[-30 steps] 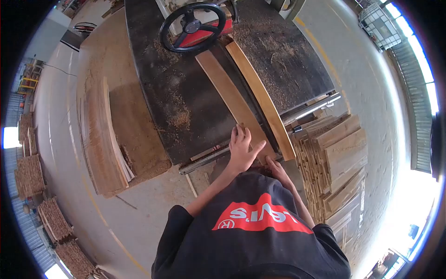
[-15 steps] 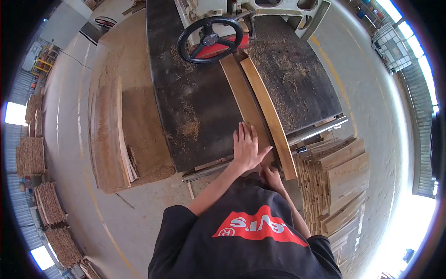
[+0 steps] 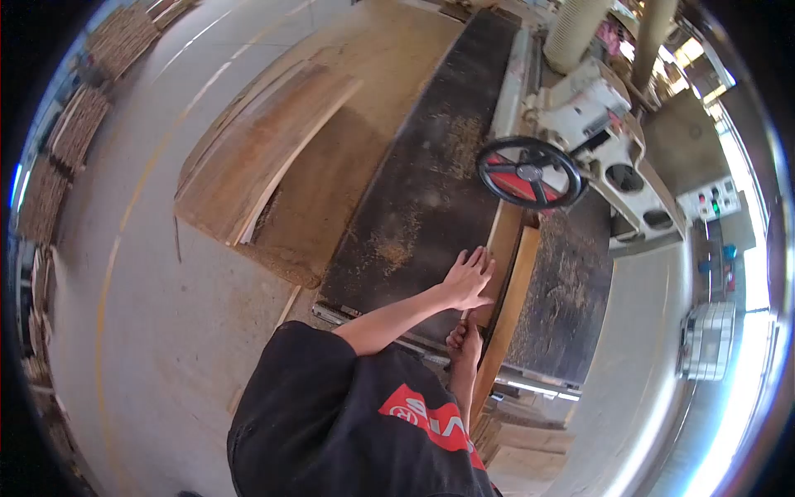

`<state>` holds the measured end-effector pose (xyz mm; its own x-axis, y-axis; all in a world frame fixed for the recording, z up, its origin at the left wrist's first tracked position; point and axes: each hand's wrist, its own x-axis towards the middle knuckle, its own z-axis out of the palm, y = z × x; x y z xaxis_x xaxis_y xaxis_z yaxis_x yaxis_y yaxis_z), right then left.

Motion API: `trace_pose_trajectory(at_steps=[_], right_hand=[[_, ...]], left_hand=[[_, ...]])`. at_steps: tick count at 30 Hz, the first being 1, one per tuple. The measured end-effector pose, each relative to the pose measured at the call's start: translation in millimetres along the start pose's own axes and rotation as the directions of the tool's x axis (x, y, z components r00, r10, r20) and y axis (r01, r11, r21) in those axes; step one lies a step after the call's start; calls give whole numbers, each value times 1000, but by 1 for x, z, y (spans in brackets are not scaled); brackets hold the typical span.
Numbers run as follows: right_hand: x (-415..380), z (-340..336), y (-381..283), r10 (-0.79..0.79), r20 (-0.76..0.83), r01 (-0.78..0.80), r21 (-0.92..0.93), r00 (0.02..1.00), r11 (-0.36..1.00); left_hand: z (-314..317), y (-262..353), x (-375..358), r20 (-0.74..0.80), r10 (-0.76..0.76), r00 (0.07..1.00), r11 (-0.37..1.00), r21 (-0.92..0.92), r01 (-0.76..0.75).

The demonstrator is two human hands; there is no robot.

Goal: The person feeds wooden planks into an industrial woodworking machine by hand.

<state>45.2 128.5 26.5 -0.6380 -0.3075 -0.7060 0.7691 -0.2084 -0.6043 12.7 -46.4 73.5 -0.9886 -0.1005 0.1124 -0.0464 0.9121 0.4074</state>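
My left hand lies flat on top of a narrow wooden board, fingers spread and pointing toward the machine. Just behind it, my right hand has its fingers curled at the board's near end. The board rests on the dark machine table, its far end by the machine head under a black handwheel. Along the board's right side runs a longer, lighter wooden strip, with a dark gap between them. The strip's near end reaches past the table's front edge.
Left of the table, wide curved planks lie stacked on a brown sheet. More boards are piled by the front right. Sawdust covers parts of the table. A control box with buttons stands at the right.
My view has turned to the left, so the machine now appears farther right. Both hands and the board have moved forward toward the machine head, the right hand now over the table's front edge.
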Motion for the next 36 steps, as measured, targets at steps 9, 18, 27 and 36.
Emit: trace_pose_trajectory(at_steps=[9, 18, 27, 36], right_hand=[[39, 44, -48, 57, 2, -57, 48, 998, 997], [106, 74, -87, 66, 70, -74, 122, 995, 990], [63, 197, -31, -105, 209, 180, -382, 972, 906], [2, 318, 117, 87, 754, 408, -445, 651, 797]], left_hand=[[-146, -144, -57, -446, -195, 874, 981, -93, 172], [-293, -331, -238, -700, -699, 150, 244, -36, 969], [-257, -331, -299, -662, -738, 133, 294, -138, 946], [-214, -232, -266, -678, -729, 91, 337, -239, 911]])
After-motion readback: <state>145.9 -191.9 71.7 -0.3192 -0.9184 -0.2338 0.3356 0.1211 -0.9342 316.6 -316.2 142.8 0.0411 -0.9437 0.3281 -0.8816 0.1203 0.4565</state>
